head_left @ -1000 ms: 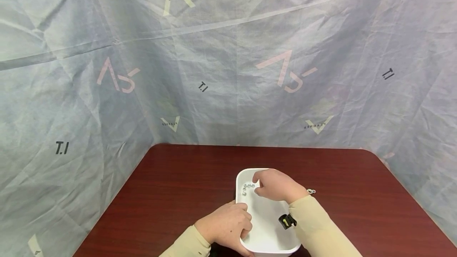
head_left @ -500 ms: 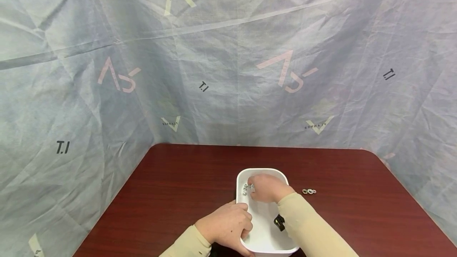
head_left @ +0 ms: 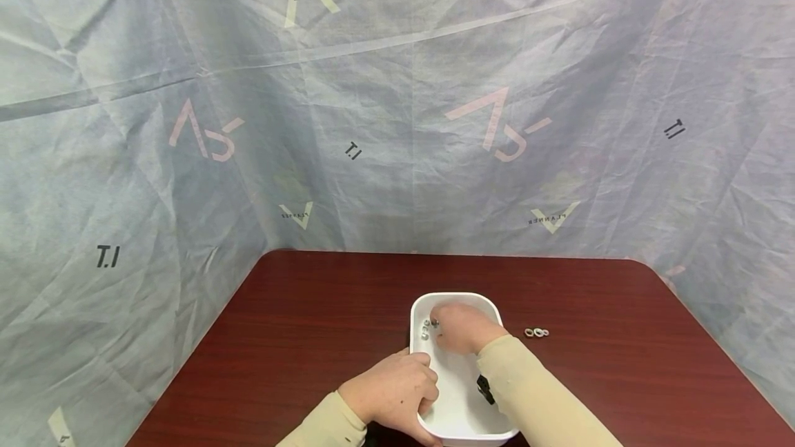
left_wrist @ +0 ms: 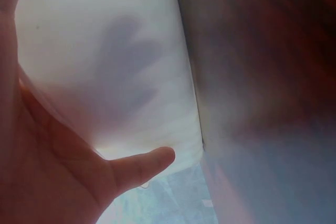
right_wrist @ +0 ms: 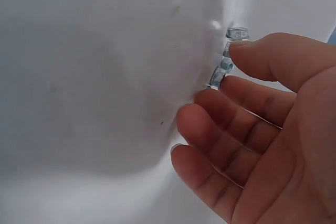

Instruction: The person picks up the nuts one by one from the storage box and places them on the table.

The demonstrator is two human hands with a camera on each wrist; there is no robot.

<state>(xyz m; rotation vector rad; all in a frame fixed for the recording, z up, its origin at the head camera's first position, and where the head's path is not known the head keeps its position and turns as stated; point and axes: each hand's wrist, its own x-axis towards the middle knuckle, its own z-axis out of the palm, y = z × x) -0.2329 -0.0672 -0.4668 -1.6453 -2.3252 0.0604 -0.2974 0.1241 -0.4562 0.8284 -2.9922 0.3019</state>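
Right grip [head_left: 461, 328] lowered to nuts [right_wrist: 238, 33], hold unclear; left grip [head_left: 397, 388] clasping white bin [head_left: 456, 395].

The head camera is looking forward and down; close-up wrist cameras are sharing its white container [head_left: 456, 402], left facing outside, right inside.

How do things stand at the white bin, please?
Left hand gripping white bin. Right hand inside, at small metal nuts. No obstruction visible.
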